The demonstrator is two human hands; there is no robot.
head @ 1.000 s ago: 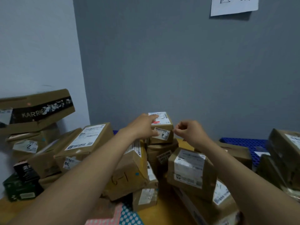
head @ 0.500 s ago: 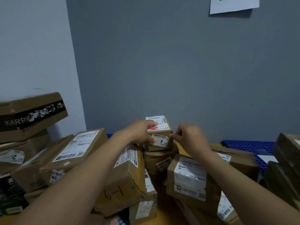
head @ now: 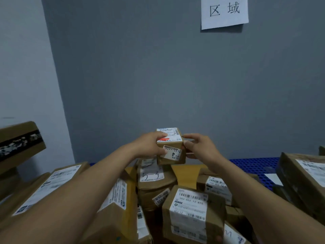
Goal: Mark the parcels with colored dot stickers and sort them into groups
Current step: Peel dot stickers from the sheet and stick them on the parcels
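Head camera: a person's left hand and right hand both grasp a small cardboard parcel, fingers curled round its left and right edges. The parcel is at the top of the heap, just above a taped parcel with a handwritten label. Labelled brown parcels crowd below, among them a box with barcodes. A blue perforated pallet lies to the right, and a paper sign hangs on the grey wall.

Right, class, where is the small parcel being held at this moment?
Centre of the head view, the small parcel is gripped between left hand and right hand, above the parcel pile.
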